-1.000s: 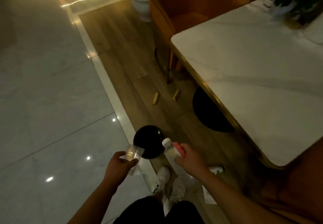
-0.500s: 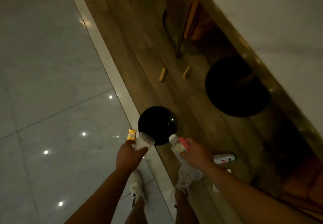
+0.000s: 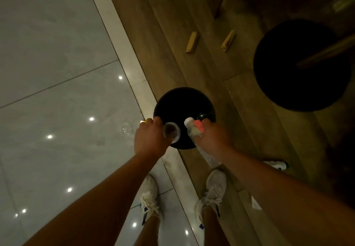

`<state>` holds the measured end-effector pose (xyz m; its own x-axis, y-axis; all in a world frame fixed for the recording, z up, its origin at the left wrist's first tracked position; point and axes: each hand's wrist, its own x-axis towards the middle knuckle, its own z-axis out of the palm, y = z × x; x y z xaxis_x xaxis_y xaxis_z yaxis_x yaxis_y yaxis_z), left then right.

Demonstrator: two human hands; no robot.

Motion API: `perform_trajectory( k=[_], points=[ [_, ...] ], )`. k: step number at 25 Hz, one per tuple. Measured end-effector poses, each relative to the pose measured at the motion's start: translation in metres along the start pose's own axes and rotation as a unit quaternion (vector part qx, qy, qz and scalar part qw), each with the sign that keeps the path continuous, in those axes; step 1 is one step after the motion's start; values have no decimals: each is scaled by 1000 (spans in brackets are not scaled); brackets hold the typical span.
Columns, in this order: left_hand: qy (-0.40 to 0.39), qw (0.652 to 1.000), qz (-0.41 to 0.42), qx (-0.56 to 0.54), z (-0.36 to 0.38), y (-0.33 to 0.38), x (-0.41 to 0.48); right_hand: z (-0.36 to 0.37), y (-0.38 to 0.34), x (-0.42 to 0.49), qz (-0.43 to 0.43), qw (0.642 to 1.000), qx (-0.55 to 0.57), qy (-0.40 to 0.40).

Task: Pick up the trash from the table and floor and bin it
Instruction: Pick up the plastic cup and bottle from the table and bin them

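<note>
A black bin [image 3: 184,103] straddles the tile [image 3: 57,73] and wood floor [image 3: 221,84].

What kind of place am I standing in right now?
Probably a cafe or dining room: glossy tile floor meeting wood planks, a round black table base and a small black bin.

Glossy pale tiles [image 3: 48,57] meet dim wood flooring [image 3: 217,84]

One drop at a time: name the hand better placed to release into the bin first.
Left, probably. The left hand holds the clear cup fully over the black bin opening. The right hand holds its bottle nearer the rim.
</note>
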<state>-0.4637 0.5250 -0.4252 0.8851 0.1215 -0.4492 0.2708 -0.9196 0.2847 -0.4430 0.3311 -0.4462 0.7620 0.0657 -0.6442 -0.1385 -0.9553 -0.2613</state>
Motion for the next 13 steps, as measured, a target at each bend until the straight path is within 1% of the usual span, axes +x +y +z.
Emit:
perform_trajectory(
  k=[4,8,13],
  points=[
    [6,998,34,60,24,-4,35,20,-2,46,10,1000,-2,-7],
    [3,990,85,111,52,2,54,36,1,81,12,1000,20,-13],
    [-11,985,88,145,73,-5,60,46,-3,101,27,998,52,-25]
  ],
)
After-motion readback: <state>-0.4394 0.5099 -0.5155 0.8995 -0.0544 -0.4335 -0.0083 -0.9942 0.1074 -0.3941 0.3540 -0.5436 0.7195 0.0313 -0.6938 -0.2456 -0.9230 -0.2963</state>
